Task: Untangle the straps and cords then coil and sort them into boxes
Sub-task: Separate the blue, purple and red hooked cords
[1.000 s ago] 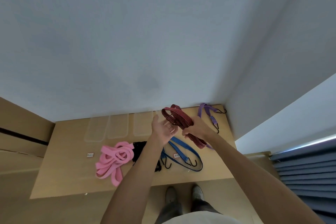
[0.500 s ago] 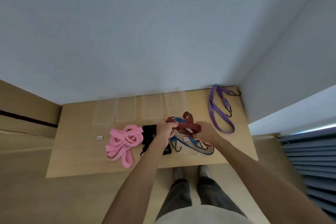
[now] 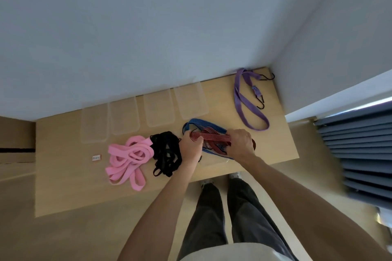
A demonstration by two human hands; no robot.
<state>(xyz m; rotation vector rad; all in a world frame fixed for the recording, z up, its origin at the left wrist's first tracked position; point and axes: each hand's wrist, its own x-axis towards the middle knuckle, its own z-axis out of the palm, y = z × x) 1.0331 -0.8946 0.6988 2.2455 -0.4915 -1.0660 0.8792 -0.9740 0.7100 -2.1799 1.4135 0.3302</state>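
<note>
A red striped cord (image 3: pixel 212 137) is bundled between my hands, low over the table. My left hand (image 3: pixel 189 146) grips its left end and my right hand (image 3: pixel 240 143) grips its right side. Under it lies a blue striped cord (image 3: pixel 203 123) in a loop. A black strap pile (image 3: pixel 166 151) sits just left of my left hand, and a pink strap pile (image 3: pixel 129 158) lies further left. A purple strap (image 3: pixel 246 104) with black hooks lies at the far right corner. Several clear boxes (image 3: pixel 159 108) stand in a row along the wall.
The wooden table (image 3: pixel 280 144) stands against a grey wall, in a corner on the right. A small white label (image 3: pixel 96 157) lies left of the pink pile. A clear box (image 3: pixel 214 162) seems to sit under my hands. Blue blinds hang at the right.
Both hands have come down from above the table with the red cord and now hold it low over the blue cord. The camera has tilted down.
</note>
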